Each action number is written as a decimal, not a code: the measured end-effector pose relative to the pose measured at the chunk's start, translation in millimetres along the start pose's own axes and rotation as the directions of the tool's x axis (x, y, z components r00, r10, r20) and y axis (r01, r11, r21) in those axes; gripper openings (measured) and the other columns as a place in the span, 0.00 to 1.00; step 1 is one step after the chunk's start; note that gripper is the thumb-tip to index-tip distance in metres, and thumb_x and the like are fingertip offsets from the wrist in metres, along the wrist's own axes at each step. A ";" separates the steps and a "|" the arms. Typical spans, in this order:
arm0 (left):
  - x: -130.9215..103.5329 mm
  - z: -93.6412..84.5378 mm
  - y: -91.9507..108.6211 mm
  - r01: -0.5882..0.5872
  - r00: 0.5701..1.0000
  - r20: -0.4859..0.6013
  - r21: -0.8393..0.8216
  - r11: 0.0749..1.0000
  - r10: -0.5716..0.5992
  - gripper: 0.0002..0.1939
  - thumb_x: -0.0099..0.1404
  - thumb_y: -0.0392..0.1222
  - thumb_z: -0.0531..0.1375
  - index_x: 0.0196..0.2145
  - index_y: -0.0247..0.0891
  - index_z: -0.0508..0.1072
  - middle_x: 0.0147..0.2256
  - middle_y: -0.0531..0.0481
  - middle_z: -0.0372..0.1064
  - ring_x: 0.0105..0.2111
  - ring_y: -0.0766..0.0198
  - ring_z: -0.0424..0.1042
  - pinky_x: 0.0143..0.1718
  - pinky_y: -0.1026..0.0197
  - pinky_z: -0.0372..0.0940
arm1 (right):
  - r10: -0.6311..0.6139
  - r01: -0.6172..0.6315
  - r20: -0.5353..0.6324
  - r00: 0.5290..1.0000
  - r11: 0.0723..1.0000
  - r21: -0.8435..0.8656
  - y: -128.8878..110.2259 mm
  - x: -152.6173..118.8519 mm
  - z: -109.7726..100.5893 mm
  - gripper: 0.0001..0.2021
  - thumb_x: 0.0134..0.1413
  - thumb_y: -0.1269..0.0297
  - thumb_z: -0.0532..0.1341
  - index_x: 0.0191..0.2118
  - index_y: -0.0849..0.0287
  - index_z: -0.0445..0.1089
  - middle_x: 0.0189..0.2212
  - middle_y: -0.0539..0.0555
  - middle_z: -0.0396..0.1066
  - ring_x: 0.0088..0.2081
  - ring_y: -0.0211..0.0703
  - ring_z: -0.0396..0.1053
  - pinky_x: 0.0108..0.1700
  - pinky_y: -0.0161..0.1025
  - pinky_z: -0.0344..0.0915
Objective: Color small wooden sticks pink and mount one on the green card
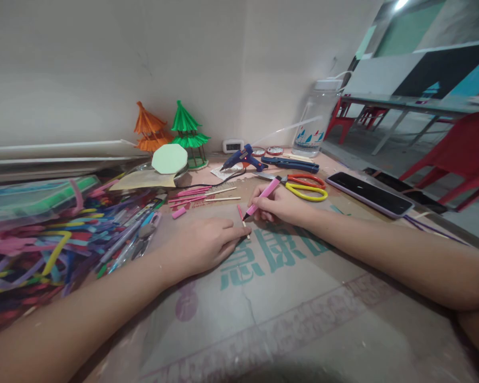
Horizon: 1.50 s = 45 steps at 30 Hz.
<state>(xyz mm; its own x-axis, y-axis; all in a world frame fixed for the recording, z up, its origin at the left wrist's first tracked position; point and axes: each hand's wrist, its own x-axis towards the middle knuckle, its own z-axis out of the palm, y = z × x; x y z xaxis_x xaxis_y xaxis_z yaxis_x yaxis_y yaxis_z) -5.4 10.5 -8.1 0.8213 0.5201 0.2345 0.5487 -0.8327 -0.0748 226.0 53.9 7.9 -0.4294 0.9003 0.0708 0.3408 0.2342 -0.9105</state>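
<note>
Pink is seen on the marker (265,197) and its cap (179,213). The scissors' handles (306,192) are coloured red-orange and yellow. The surface's cover (303,319) is printed with teal characters (269,250) and a purplish patterned band (287,330).

The single view comes from the camera on the person's head, above the near side of the tabletop (323,164), looking forward and down. It sits close enough for the tabletop to fill most of the lower part of the view, with both forearms running in from the lower left and the right side. The left hand (207,242) and right hand (277,205) lie around the middle. The view reaches past the far edge to the pale wall (223,64) behind it. Beyond the right edge, it takes in the floor and red chair (459,143) deeper in the room, which appears slanted.
</note>
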 end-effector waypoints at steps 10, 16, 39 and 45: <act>-0.5 0.4 0.4 0.015 1.000 0.016 -0.024 1.000 -0.014 0.18 0.75 0.41 0.51 0.57 0.45 0.73 0.34 0.49 0.75 0.34 0.58 0.75 0.32 0.60 0.62 | 0.004 -0.005 -0.069 0.998 1.000 -0.012 5.7 3.1 2.2 0.09 0.63 0.62 0.59 0.32 0.59 0.66 0.22 0.49 0.72 0.15 0.30 0.60 0.16 0.28 0.54; -0.5 -0.4 0.2 0.008 1.000 0.011 -0.014 1.000 -0.007 0.19 0.75 0.40 0.51 0.58 0.46 0.72 0.32 0.50 0.75 0.33 0.58 0.75 0.31 0.60 0.62 | 0.006 -0.006 -0.024 1.000 1.000 -0.001 4.0 1.1 1.0 0.09 0.61 0.63 0.60 0.30 0.59 0.66 0.20 0.48 0.71 0.15 0.30 0.60 0.16 0.27 0.55; -0.9 0.8 -0.8 0.022 1.000 -0.016 -0.078 0.997 -0.023 0.18 0.74 0.39 0.52 0.55 0.43 0.75 0.37 0.48 0.78 0.36 0.57 0.77 0.35 0.58 0.66 | -0.009 0.009 -0.029 1.000 1.000 -0.019 4.9 2.5 1.1 0.09 0.63 0.61 0.59 0.32 0.59 0.67 0.21 0.48 0.71 0.15 0.30 0.60 0.16 0.28 0.55; -0.4 0.1 -0.7 0.025 1.000 -0.004 -0.079 0.997 -0.025 0.18 0.74 0.39 0.52 0.55 0.44 0.75 0.35 0.49 0.77 0.35 0.58 0.76 0.34 0.60 0.66 | -0.002 0.002 0.039 0.999 1.000 -0.004 -0.7 -0.5 -0.2 0.08 0.59 0.63 0.61 0.30 0.60 0.67 0.20 0.49 0.72 0.16 0.30 0.61 0.17 0.27 0.56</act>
<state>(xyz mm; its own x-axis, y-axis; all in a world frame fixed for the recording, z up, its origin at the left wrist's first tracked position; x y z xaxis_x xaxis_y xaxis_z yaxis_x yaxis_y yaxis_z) -6.1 10.9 -8.2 0.8066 0.5402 0.2398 0.5548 -0.8319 0.0080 226.2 53.4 8.6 -0.4623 0.8849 0.0566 0.3431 0.2374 -0.9088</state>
